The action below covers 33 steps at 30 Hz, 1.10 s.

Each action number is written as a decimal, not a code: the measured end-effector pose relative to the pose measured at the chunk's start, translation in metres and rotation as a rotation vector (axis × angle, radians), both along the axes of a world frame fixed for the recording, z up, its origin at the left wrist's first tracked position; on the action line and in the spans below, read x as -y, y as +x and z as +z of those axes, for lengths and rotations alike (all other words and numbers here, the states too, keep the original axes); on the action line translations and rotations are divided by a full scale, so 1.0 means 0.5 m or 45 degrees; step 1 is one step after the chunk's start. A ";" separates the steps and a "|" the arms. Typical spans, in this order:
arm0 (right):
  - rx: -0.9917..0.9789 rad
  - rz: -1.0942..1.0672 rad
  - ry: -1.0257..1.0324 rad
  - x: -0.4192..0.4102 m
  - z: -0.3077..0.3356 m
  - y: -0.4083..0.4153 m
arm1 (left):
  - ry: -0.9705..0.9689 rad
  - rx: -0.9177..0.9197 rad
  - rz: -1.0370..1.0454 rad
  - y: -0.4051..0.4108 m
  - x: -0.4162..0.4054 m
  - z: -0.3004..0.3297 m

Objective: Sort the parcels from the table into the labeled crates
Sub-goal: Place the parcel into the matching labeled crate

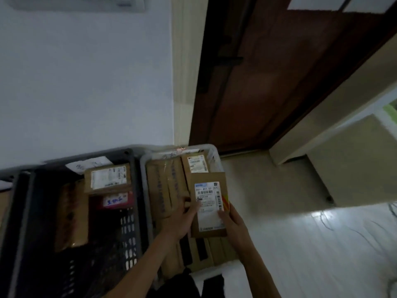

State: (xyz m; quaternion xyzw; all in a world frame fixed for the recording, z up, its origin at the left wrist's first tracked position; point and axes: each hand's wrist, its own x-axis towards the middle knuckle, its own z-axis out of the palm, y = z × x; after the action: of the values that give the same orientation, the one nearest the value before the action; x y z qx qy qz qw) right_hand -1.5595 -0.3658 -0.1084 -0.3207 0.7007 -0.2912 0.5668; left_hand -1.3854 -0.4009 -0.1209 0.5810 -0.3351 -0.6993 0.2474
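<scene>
Both hands are gripping a brown parcel [209, 203] with a white label: the left hand [182, 218] at its left edge, the right hand [233, 224] at its right, holding it over the white crate [211, 150] of cardboard parcels; a dark crate [131, 211] is sitting just left.

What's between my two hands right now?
In the head view, the parcel: left hand and right hand grip it over the white crate.
</scene>
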 end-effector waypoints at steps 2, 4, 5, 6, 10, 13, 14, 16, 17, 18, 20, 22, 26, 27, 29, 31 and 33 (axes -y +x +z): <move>0.018 0.103 0.021 0.034 -0.028 -0.017 | 0.039 -0.011 0.128 -0.013 0.016 -0.017; 0.054 0.215 0.056 0.064 -0.051 -0.033 | 0.072 0.016 0.252 -0.029 0.026 -0.021; 0.047 0.260 0.067 0.077 -0.059 -0.039 | 0.088 0.006 0.322 -0.035 0.031 -0.018; 0.041 0.310 0.070 0.094 -0.062 -0.043 | 0.099 0.008 0.395 -0.039 0.037 -0.018; 0.051 0.470 0.056 0.153 -0.073 -0.059 | 0.110 0.066 0.544 -0.060 0.057 -0.015; 0.040 0.489 0.079 0.159 -0.086 -0.077 | 0.136 0.121 0.511 -0.090 0.055 -0.029; 0.030 0.482 0.078 0.157 -0.090 -0.083 | 0.137 0.138 0.504 -0.098 0.053 -0.035; 0.006 0.487 0.074 0.160 -0.096 -0.091 | 0.142 0.155 0.524 -0.108 0.056 -0.048; 0.002 0.490 0.075 0.163 -0.099 -0.093 | 0.148 0.143 0.548 -0.110 0.059 -0.054; 0.003 0.486 0.083 0.166 -0.103 -0.093 | 0.156 0.120 0.573 -0.110 0.061 -0.060; 0.000 0.477 0.102 0.167 -0.110 -0.090 | 0.170 0.080 0.607 -0.107 0.061 -0.069; -0.018 0.472 0.101 0.166 -0.114 -0.089 | 0.187 0.051 0.636 -0.103 0.058 -0.075; -0.022 0.346 0.090 0.184 -0.102 -0.075 | 0.182 0.013 0.884 -0.066 0.054 -0.089; -0.077 0.330 0.054 0.198 -0.103 -0.068 | 0.170 0.013 0.938 -0.053 0.053 -0.089; -0.267 0.390 -0.050 0.237 -0.123 -0.048 | 0.151 0.024 0.988 -0.033 0.047 -0.085; -0.441 0.531 -0.164 0.283 -0.151 -0.024 | 0.127 0.060 0.975 -0.018 0.041 -0.086; -0.613 0.719 -0.188 0.320 -0.181 0.003 | 0.105 0.065 0.955 -0.004 0.035 -0.091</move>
State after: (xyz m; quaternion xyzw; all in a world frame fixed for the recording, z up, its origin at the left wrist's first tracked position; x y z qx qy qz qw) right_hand -1.5580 -0.5258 -0.1987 -0.6005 0.6751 -0.0893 0.4192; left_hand -1.3876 -0.4182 -0.1665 0.6900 -0.0768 -0.5583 0.4541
